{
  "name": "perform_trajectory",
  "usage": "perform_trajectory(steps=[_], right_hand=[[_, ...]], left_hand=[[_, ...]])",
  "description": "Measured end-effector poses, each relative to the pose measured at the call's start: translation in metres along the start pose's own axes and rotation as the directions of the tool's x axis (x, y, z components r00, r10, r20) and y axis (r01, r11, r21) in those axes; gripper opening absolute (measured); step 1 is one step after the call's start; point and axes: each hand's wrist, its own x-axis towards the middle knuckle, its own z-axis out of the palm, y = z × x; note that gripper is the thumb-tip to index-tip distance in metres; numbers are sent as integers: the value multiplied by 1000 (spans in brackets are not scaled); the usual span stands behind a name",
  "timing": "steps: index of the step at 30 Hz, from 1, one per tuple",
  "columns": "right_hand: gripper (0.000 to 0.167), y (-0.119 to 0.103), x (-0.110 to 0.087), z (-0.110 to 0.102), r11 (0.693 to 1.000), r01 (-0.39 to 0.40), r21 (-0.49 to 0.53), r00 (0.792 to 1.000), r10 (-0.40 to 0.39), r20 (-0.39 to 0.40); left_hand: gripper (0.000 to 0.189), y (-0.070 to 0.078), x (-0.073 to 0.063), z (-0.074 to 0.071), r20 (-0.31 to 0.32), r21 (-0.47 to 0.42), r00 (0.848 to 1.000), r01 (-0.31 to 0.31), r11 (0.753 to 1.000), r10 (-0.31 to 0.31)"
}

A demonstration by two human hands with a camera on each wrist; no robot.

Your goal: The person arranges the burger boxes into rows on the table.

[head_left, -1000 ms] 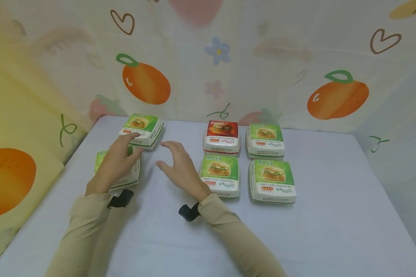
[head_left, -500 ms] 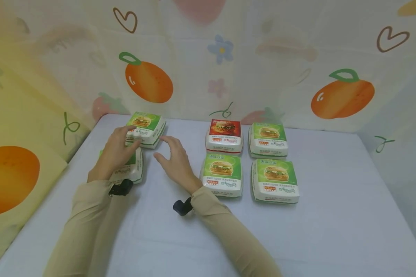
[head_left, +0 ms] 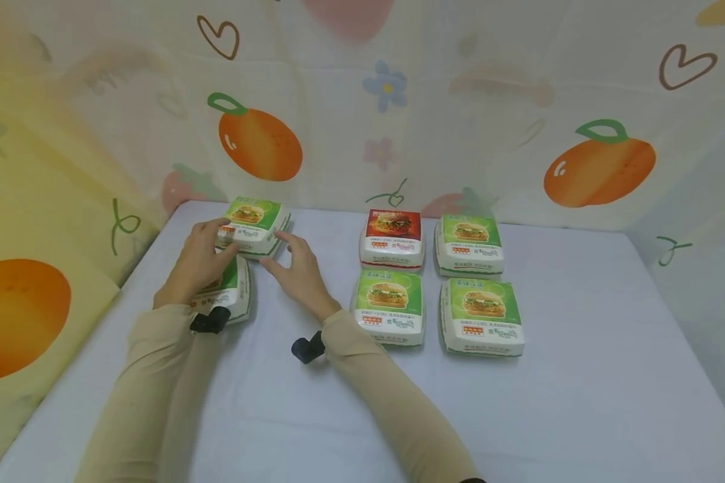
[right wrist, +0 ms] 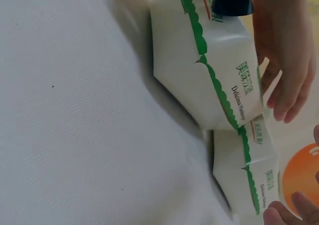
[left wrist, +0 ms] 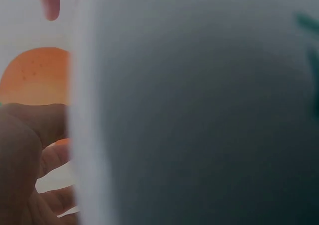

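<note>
At the far left, left hand (head_left: 195,265) and right hand (head_left: 303,276) flank a green box (head_left: 254,227), each grip loosely spread; whether they touch it is unclear

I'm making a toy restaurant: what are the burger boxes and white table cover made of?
The burger boxes look like printed card, perhaps coated: crisp folds, slight shine. The white table cover seems to be matte woven cloth, from its fine texture.

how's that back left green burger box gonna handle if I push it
The back left box looks like folded card, so it's probably fairly stiff but could dent under hard pressure. Sitting low and wide, it would likely slide rather than tip.
</note>
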Motion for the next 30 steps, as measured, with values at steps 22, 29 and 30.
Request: perform_trajectory(steps=[22,29,30], right_hand=[[72,9,22,14,996,-37,-79,979,52,196],[71,7,16,22,995,-47,-83,990,58,131],[71,7,15,22,995,-50,-84,991,60,118]], left_hand=[[64,-11,14,5,99,40,993,55,998,-58],[60,-10,10,5,73,49,995,60,997,-63],[59,-9,9,6,70,49,996,58,997,-61]])
